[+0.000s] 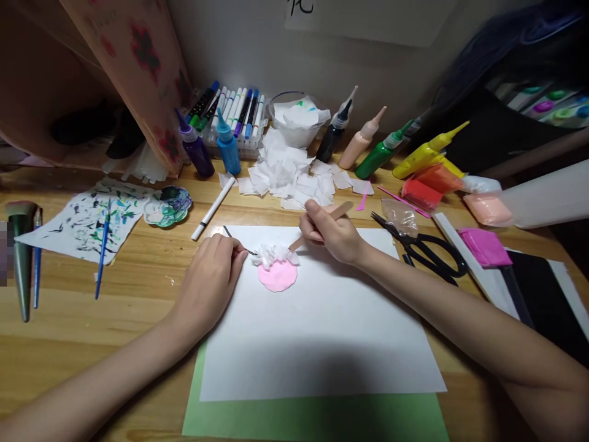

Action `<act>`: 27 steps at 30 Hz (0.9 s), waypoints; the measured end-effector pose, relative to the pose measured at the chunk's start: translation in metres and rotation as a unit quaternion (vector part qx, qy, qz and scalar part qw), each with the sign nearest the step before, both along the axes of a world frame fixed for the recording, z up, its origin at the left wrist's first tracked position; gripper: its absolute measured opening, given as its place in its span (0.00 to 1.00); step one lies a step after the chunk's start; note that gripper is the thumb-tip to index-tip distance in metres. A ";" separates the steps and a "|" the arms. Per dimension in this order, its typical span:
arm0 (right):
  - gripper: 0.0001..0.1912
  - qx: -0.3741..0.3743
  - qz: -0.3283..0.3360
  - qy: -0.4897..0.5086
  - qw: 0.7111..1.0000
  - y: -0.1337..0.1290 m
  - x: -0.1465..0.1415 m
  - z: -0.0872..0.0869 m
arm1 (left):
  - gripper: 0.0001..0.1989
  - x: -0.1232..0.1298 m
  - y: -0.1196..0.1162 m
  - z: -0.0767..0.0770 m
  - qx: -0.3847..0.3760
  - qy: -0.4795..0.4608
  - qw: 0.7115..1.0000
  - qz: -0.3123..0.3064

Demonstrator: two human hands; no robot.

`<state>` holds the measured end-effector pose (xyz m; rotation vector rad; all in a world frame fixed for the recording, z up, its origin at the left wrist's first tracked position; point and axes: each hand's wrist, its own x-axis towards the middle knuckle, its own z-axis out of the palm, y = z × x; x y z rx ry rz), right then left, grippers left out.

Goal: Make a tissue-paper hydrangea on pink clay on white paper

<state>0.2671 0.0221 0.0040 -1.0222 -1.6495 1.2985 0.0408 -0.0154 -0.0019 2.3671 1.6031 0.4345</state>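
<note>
A pink clay disc (277,275) lies on a white sheet (322,344), with crumpled white tissue pieces (275,253) along its upper edge. My left hand (212,276) pinches a thin dark tool (239,241) whose tip touches the left end of the tissue. From the right, my right hand (332,232) is closed around a flat wooden stick (341,211), its lower end at the right side of the tissue. Under the white sheet is a green sheet (317,420).
Behind the sheet lies a pile of tissue squares (283,169), with paint bottles (375,153) and a marker box (239,116) around it. Black scissors (432,252) and clay packs (485,247) are at right; brushes (105,248) and a paint-smeared paper (83,221) at left.
</note>
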 end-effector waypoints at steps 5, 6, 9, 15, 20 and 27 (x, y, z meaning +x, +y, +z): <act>0.33 0.011 -0.088 0.074 0.993 -0.016 0.005 -0.011 | 0.07 -0.001 0.000 -0.001 -0.001 0.009 1.000 -0.002; 0.33 0.018 -0.100 0.077 0.992 -0.019 0.005 -0.011 | 0.07 -0.001 0.000 -0.001 -0.001 0.010 1.000 -0.003; 0.32 0.037 -0.098 0.059 0.993 -0.022 0.005 -0.011 | 0.07 -0.002 0.001 -0.001 -0.002 0.006 1.000 -0.008; 0.32 0.032 -0.079 0.051 0.995 -0.022 0.004 -0.013 | 0.06 -0.001 0.001 0.000 -0.005 0.009 1.000 -0.006; 0.29 0.088 -0.054 0.061 0.993 -0.022 0.004 -0.015 | 0.06 0.000 0.001 0.000 -0.001 0.016 1.000 -0.007; 0.25 0.248 0.053 0.024 0.967 -0.016 0.002 -0.008 | 0.06 0.000 0.001 0.001 0.004 0.021 1.000 -0.013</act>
